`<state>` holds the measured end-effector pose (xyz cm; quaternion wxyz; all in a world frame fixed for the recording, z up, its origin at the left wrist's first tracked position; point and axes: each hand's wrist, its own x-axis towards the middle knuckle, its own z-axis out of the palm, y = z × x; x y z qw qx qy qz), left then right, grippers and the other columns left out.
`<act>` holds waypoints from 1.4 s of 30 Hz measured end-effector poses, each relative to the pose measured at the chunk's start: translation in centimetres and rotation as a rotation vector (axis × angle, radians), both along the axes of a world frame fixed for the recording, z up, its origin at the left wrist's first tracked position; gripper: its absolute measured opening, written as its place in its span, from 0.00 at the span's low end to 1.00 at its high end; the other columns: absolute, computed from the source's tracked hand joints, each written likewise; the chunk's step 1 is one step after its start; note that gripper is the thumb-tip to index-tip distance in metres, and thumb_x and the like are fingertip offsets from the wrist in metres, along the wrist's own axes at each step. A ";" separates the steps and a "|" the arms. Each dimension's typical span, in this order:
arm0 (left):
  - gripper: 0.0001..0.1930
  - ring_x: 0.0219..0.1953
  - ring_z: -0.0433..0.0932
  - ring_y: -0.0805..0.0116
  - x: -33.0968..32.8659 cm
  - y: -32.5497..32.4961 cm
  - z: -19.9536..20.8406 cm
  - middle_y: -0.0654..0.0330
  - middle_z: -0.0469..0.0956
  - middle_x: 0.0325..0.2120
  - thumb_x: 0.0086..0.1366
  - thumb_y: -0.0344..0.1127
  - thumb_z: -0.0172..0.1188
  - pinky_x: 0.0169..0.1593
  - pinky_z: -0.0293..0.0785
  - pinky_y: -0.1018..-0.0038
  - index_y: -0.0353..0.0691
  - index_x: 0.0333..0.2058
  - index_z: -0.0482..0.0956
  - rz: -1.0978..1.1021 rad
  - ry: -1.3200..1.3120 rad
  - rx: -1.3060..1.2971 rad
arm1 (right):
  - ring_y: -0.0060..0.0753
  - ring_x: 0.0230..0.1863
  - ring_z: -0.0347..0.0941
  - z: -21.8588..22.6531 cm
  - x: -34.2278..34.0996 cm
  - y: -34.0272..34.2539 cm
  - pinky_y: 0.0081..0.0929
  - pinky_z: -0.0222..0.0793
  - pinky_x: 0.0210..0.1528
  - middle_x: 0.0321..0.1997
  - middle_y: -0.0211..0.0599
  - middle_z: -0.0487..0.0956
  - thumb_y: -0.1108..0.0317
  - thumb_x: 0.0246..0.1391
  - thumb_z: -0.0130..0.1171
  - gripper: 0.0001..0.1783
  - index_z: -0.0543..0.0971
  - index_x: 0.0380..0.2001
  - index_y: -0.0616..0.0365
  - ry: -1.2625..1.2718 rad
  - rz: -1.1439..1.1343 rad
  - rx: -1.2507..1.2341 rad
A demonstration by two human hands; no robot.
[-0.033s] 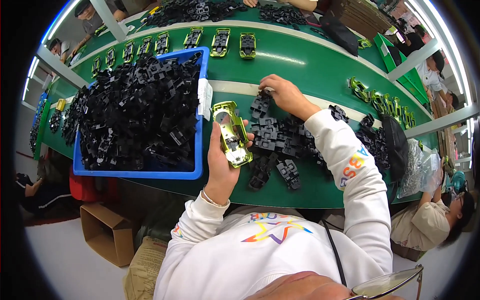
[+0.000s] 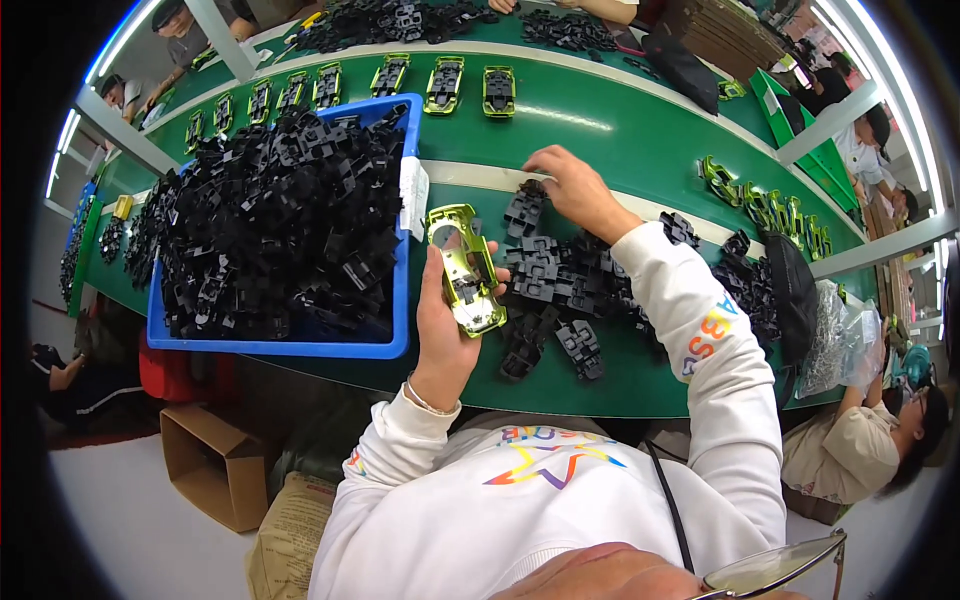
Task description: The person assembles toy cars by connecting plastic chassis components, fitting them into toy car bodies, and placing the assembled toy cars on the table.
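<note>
A shiny yellow-green toy car body [image 2: 462, 268], its hollow underside facing up, rests in my left hand [image 2: 445, 325], thumb along one side and fingers around the other. My right hand [image 2: 580, 190] hovers at the upper end of a black plastic car chassis part [image 2: 524, 210]; its bent fingers and thumb are apart, with the thumb close to that part. Just below it lies a pile of similar black chassis parts [image 2: 560, 272]. Nearer the table edge are two loose ones, including a dark grey chassis part [image 2: 580, 348].
A blue crate [image 2: 405, 300] heaped with black parts stands to the left. Along the green table [image 2: 590, 130], a row of car bodies with black inserts [image 2: 444, 85] runs behind it. More yellow-green bodies [image 2: 770, 208] stand at right, near a black bag [image 2: 790, 295]. Other people sit around.
My right hand has shifted very slightly up and away from the black chassis part, its fingers a little more apart. The left hand keeps the car body in place.
</note>
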<state>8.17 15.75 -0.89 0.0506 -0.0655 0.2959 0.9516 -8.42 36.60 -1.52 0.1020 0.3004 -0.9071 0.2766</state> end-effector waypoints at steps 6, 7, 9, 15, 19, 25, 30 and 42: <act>0.29 0.38 0.81 0.63 0.4 -0.6 -0.5 0.50 0.78 0.46 0.75 0.56 0.41 0.41 0.80 0.71 0.39 0.61 0.66 0.048 -0.007 -0.015 | 0.53 0.49 0.75 2.6 4.9 -3.5 0.42 0.73 0.50 0.50 0.49 0.74 0.49 0.51 0.65 0.30 0.74 0.51 0.57 -0.233 -0.317 0.272; 0.29 0.38 0.81 0.63 0.3 -0.5 -0.4 0.51 0.78 0.46 0.75 0.56 0.41 0.41 0.80 0.71 0.38 0.61 0.65 0.041 -0.005 -0.022 | 0.55 0.49 0.74 2.8 5.2 -3.9 0.44 0.72 0.50 0.51 0.51 0.73 0.51 0.49 0.68 0.34 0.71 0.55 0.56 -0.269 -0.286 0.305; 0.29 0.38 0.81 0.64 0.3 -0.5 -0.2 0.51 0.78 0.46 0.75 0.56 0.40 0.41 0.80 0.71 0.38 0.62 0.65 0.023 -0.002 -0.033 | 0.55 0.50 0.74 2.6 4.7 -4.0 0.44 0.72 0.51 0.52 0.50 0.72 0.54 0.48 0.68 0.35 0.70 0.57 0.57 -0.215 -0.220 0.280; 0.29 0.38 0.81 0.63 0.4 -0.7 -0.6 0.51 0.78 0.46 0.75 0.55 0.40 0.41 0.80 0.71 0.39 0.63 0.64 0.031 0.011 -0.024 | 0.56 0.58 0.69 0.3 1.9 -1.4 0.41 0.67 0.60 0.58 0.54 0.71 0.63 0.47 0.67 0.42 0.64 0.65 0.60 -0.223 -0.037 0.056; 0.29 0.38 0.81 0.63 0.5 -0.8 -0.8 0.51 0.78 0.46 0.75 0.55 0.40 0.41 0.80 0.71 0.39 0.63 0.63 0.046 -0.014 -0.034 | 0.54 0.56 0.71 1.0 2.9 -2.3 0.41 0.69 0.57 0.56 0.53 0.73 0.61 0.46 0.69 0.40 0.67 0.62 0.61 -0.314 -0.236 0.046; 0.29 0.38 0.81 0.63 0.1 -0.3 -0.3 0.51 0.78 0.46 0.75 0.55 0.41 0.41 0.80 0.71 0.39 0.63 0.64 0.040 0.010 -0.020 | 0.53 0.48 0.76 1.4 2.8 -1.8 0.41 0.71 0.50 0.47 0.49 0.79 0.60 0.48 0.70 0.24 0.77 0.44 0.64 -0.262 -0.320 0.109; 0.27 0.39 0.82 0.62 0.0 -0.2 -0.7 0.52 0.78 0.46 0.75 0.56 0.42 0.42 0.81 0.69 0.40 0.60 0.66 0.084 -0.052 0.012 | 0.29 0.37 0.79 4.2 4.9 -1.9 0.26 0.74 0.39 0.36 0.37 0.82 0.68 0.56 0.64 0.15 0.75 0.44 0.65 -0.340 -0.128 -0.253; 0.25 0.43 0.81 0.67 0.6 4.2 2.2 0.60 0.79 0.43 0.74 0.58 0.42 0.48 0.78 0.70 0.42 0.51 0.73 -0.006 0.116 0.133 | 0.25 0.36 0.79 8.5 14.9 -2.1 0.21 0.78 0.39 0.41 0.35 0.76 0.70 0.60 0.61 0.24 0.72 0.58 0.60 -0.924 -0.042 -0.844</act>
